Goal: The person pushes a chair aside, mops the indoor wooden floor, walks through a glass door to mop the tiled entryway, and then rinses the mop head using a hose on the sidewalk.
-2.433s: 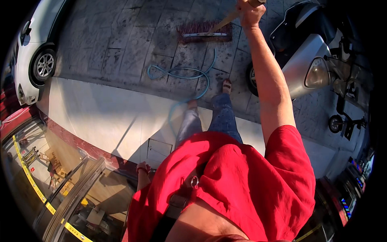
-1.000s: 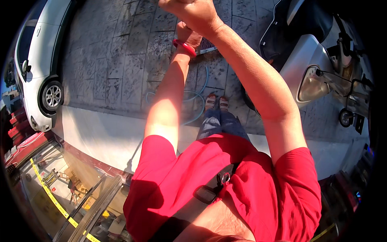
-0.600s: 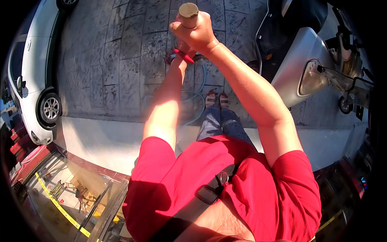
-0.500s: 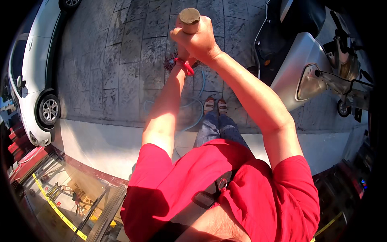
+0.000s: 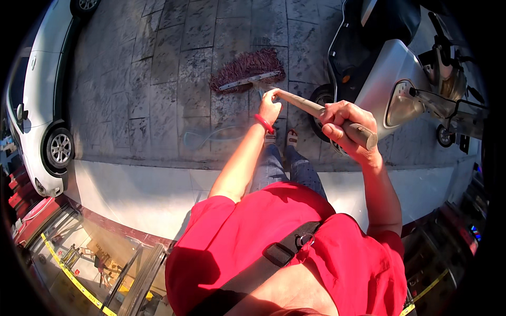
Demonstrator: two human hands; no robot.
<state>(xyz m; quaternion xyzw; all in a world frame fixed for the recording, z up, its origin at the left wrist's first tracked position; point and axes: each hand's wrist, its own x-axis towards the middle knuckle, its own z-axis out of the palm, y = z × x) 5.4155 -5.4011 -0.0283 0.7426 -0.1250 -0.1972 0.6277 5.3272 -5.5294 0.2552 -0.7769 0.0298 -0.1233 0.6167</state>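
From mid-view, our mop has its dark-red head at twelve o'clock on the grey paving. We keep the fingers of our left hand, between twelve and one, wrapped round the wooden handle; those of our right hand, between two and three, close round it near its butt. Farther out, we see a silver scooter at two and a white car at half past nine.

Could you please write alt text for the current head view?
A red-shirted person holds a dark red mop over grey paving, right hand near the upper end of its wooden handle, left hand farther down. A white car is at left, a silver scooter at right.
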